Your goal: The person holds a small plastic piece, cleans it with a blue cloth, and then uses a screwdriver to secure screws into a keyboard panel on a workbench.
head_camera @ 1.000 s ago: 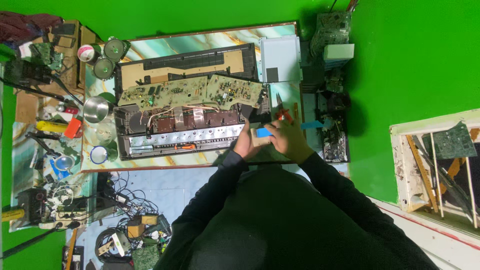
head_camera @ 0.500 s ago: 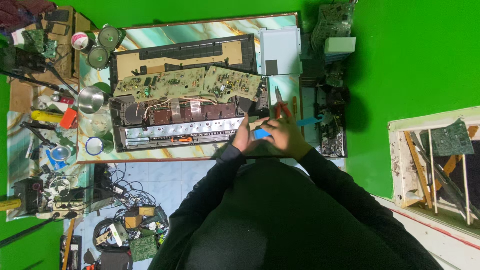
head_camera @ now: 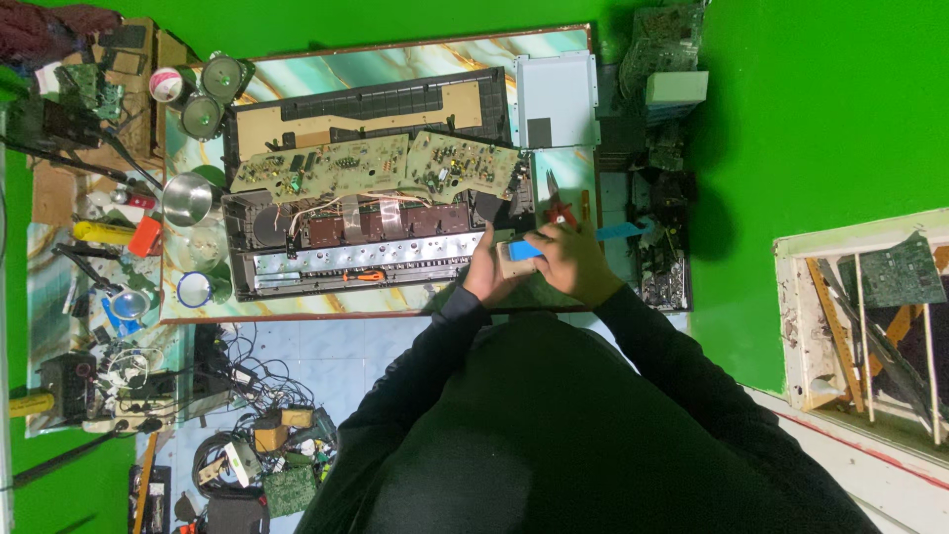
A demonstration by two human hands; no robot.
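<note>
— Holding what? Left hand (head_camera: 486,275) and right hand (head_camera: 571,265)?
— Both grasp one small beige block with a blue part (head_camera: 518,255), near right of the opened black electronics chassis (head_camera: 356,232), beside red-handled pliers (head_camera: 560,206).

The table (head_camera: 395,59) has a glossy marbled top with a wooden-looking edge. The opened case (head_camera: 366,104) is matt black plastic, its inner strip (head_camera: 366,259) bright bare metal. The boards (head_camera: 376,166) look matt green. A shiny metal bowl (head_camera: 186,198) gleams. The sleeves (head_camera: 425,366) are dull black cloth.
</note>
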